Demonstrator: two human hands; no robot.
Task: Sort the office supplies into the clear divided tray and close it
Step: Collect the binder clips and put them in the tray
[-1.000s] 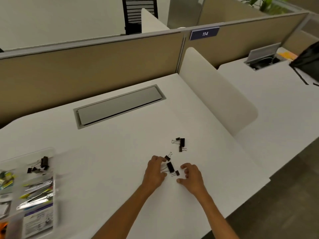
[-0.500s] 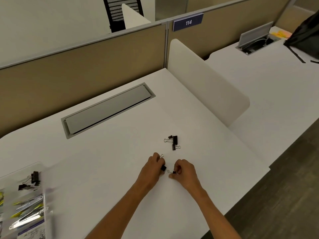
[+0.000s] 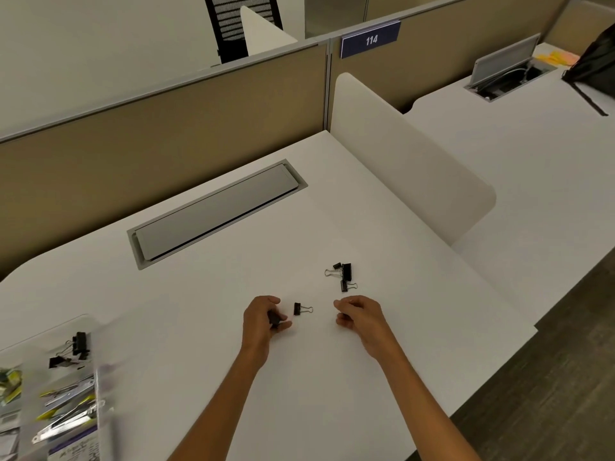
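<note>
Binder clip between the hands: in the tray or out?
Out. The loose clip lies on the desk between the left hand and right hand, well apart from the clear tray.

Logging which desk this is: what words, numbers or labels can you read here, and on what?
"114": white digits on the blue sign atop the partition.
Printed label in the clear tray: too blurred to read.
No other text shows.

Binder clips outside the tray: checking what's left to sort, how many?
5: a lone clip between the hands, a cluster of three beyond the right hand, and a gripped clip in the left hand. The curled right hand may hide another.
</note>
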